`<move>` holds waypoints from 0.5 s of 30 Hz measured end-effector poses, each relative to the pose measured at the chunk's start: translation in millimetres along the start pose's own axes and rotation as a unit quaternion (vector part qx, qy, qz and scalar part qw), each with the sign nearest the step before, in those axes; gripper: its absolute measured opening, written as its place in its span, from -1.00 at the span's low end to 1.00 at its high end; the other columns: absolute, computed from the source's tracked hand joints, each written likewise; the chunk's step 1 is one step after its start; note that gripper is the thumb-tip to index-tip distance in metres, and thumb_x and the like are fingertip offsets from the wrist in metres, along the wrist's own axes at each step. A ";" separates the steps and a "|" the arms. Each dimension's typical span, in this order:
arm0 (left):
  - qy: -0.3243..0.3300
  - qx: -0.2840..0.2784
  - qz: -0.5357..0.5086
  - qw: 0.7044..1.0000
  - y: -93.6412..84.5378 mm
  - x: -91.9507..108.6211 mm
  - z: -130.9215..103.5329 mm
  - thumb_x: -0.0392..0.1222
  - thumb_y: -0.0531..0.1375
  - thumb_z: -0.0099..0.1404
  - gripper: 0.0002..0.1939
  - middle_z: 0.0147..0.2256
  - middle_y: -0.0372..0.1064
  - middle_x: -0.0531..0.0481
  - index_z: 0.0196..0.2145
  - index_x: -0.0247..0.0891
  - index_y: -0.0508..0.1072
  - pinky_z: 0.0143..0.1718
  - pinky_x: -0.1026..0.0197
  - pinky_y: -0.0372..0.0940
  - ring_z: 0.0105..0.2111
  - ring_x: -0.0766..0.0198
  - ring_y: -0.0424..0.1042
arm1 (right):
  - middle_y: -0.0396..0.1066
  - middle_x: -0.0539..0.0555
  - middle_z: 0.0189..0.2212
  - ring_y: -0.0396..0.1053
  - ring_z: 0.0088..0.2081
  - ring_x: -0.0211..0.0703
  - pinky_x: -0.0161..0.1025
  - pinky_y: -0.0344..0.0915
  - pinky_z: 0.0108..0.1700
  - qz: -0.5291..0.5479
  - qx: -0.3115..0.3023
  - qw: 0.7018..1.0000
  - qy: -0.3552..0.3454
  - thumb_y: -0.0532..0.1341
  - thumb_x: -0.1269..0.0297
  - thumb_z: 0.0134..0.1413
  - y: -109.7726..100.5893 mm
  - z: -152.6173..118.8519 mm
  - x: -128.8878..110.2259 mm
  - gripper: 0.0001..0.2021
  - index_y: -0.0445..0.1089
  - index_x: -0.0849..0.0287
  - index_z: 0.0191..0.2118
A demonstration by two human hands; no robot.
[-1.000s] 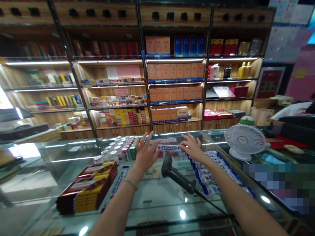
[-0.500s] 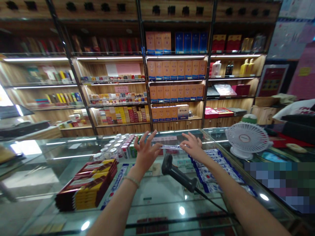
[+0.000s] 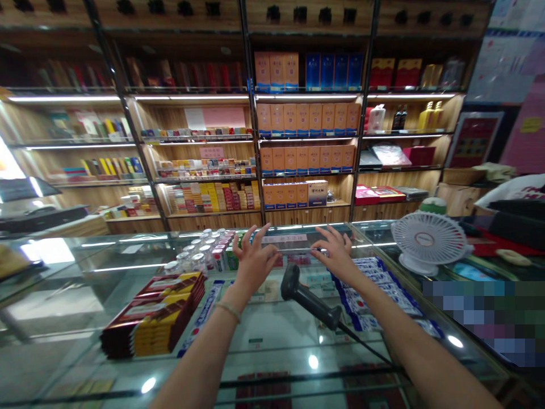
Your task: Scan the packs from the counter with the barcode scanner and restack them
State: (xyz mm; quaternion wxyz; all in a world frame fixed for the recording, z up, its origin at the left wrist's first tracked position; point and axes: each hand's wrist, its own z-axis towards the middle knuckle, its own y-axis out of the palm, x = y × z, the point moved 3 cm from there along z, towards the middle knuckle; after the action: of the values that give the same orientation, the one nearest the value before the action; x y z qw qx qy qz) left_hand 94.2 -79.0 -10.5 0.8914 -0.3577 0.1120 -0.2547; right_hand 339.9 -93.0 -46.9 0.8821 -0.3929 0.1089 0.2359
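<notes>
Thumb and fingertips of my left hand (image 3: 254, 258) pinch one end of a slim blue-and-white snack packet (image 3: 294, 250). At its other end the fingers of my right hand (image 3: 334, 250) are closed in the same way. The packet is held level above the glass counter and shows only as a thin edge. Below it lies a dark handheld barcode scanner (image 3: 310, 298), its cable running toward the lower right. Similar blue-and-white packets (image 3: 378, 295) lie in a row under my right forearm. Another long packet (image 3: 204, 315) rests left of my left forearm.
Stacked chocolate bars (image 3: 155, 315) in brown and yellow wrappers stand on the glass counter (image 3: 272, 329) at left. Several small lidded jars (image 3: 198, 255) are behind them. A white fan (image 3: 429, 241) stands at right. Shelves with boxed goods (image 3: 309, 159) line the back wall.
The packet between my hands has tipped from showing its printed face to lying nearly edge-on. Both hands remain in almost the same place.
</notes>
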 end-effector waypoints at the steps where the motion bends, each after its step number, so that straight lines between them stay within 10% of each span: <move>1: 0.002 -0.002 0.000 1.000 0.3 0.8 0.1 -0.03 0.26 0.34 -0.88 0.37 0.17 0.08 -0.31 0.00 0.60 0.37 -0.40 -0.30 0.40 -0.15 -0.04 | 0.28 0.04 0.33 -0.03 0.43 0.17 0.46 -0.26 0.33 0.002 0.004 1.000 0.004 0.17 0.07 0.29 0.4 -0.1 0.2 -0.77 0.57 -0.06 -0.27; 7: 0.027 0.027 0.022 0.999 0.8 2.1 -1.1 0.07 0.27 0.33 -0.59 0.40 0.09 -0.09 0.11 0.08 0.49 0.38 -0.35 -0.33 0.39 -0.13 0.00 | 0.24 0.02 0.36 -0.06 0.44 0.15 0.45 -0.22 0.33 0.028 -0.018 0.999 0.038 0.17 0.05 0.29 2.3 1.9 3.4 -0.76 0.57 -0.06 -0.28; 15: 0.092 0.108 0.012 0.990 9.0 -1.0 -5.0 0.09 0.44 0.13 -0.61 0.37 0.15 -0.08 -0.08 0.07 0.57 0.39 -0.35 -0.36 0.37 -0.15 0.04 | 0.18 -0.01 0.39 -0.09 0.46 0.13 0.42 -0.17 0.35 0.054 -0.070 0.994 0.058 0.16 -0.02 0.25 4.7 4.4 8.8 -0.73 0.56 -0.06 -0.26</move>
State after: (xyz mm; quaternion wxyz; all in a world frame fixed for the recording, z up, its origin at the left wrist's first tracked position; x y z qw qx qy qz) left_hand 94.8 -75.9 -20.4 0.9137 -0.2329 0.1694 -0.2866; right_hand 345.2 -84.1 -50.3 0.8305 -0.4607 0.1636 0.2669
